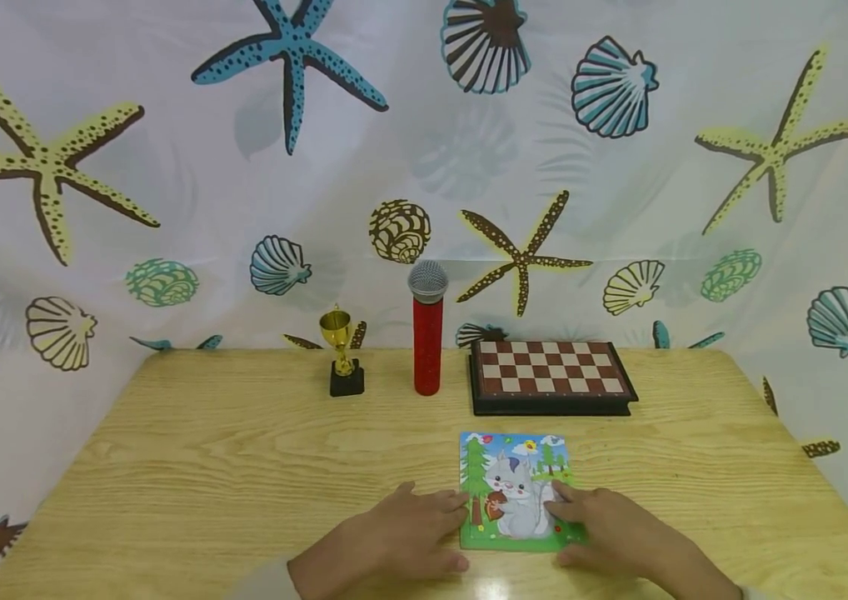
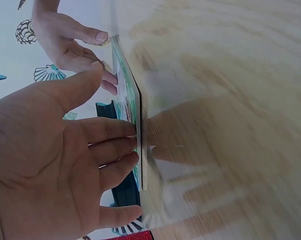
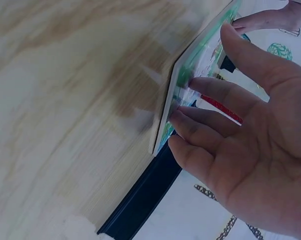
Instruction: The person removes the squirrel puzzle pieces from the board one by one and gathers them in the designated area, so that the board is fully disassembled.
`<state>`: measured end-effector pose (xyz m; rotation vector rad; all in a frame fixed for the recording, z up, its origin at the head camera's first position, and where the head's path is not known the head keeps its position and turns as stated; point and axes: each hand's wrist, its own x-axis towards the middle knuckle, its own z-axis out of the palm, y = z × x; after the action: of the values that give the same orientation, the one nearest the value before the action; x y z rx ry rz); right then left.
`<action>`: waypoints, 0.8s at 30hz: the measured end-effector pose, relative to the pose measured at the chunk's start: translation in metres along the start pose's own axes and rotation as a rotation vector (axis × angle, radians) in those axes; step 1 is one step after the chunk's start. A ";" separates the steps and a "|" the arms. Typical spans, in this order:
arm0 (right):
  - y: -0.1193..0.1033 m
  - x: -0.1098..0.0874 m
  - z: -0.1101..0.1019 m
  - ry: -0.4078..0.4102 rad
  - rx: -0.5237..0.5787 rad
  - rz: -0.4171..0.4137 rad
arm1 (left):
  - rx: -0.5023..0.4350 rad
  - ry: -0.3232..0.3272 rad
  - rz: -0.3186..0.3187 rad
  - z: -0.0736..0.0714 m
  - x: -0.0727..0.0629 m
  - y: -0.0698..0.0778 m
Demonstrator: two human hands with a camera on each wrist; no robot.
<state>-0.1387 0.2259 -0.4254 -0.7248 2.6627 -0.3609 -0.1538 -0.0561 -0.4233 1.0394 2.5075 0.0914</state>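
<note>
A flat square picture board (image 1: 517, 492), showing a grey squirrel with an acorn among green trees, lies on the wooden table. My left hand (image 1: 416, 533) is at its left side, fingers extended and fingertips right at the edge. From the other side my right hand (image 1: 611, 529) reaches over the right part, its fingertips on the picture and its thumb near the lower right corner. In the left wrist view, the left fingers (image 2: 115, 150) are spread beside the board's thin edge. The right wrist view shows the right fingers (image 3: 195, 125) slightly bent against the board.
Behind the board sits a folded chessboard case (image 1: 551, 375) with a brown and white top. A red microphone (image 1: 427, 333) stands upright left of it, and a small gold trophy cup (image 1: 341, 350) on a black base stands farther left. A patterned cloth (image 1: 394, 158) hangs along the table's back edge.
</note>
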 end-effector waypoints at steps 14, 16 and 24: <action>-0.041 0.034 0.006 -0.022 -0.045 -0.075 | -0.073 0.074 -0.070 0.009 -0.046 -0.034; -0.045 0.037 0.006 -0.020 -0.056 -0.093 | -0.097 0.083 -0.079 0.009 -0.051 -0.038; -0.061 0.052 0.006 -0.022 -0.098 -0.123 | -0.142 0.108 -0.094 0.015 -0.070 -0.054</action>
<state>-0.1514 0.1467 -0.4249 -0.9193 2.6376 -0.2542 -0.1396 -0.1444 -0.4237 0.8799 2.5989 0.3009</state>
